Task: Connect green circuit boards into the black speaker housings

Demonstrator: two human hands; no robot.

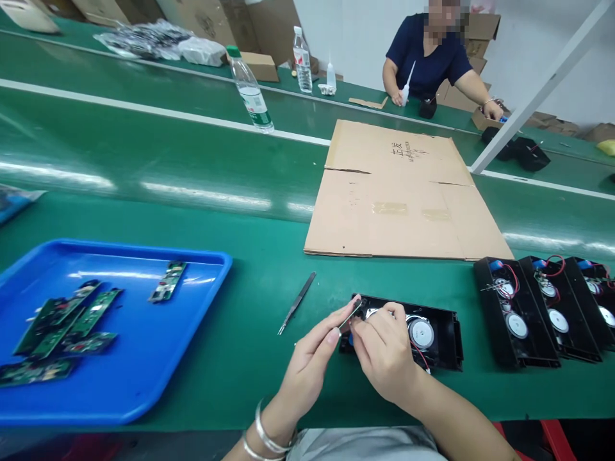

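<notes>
Between thumb and fingers my left hand grips a green circuit board, tilted on edge over the left end of a black speaker housing. My right hand is closed at the board's right side, its fingertips pinched; what they hold is hidden. In the housing sits a round silver speaker, with red and black wires running near it. A pair of metal tweezers lies on the green mat, left of the housing.
At left a blue tray bears several circuit boards. More black speaker housings stand at right. A flattened cardboard sheet lies ahead, near a water bottle. Across the bench a person works beside a slanting white post.
</notes>
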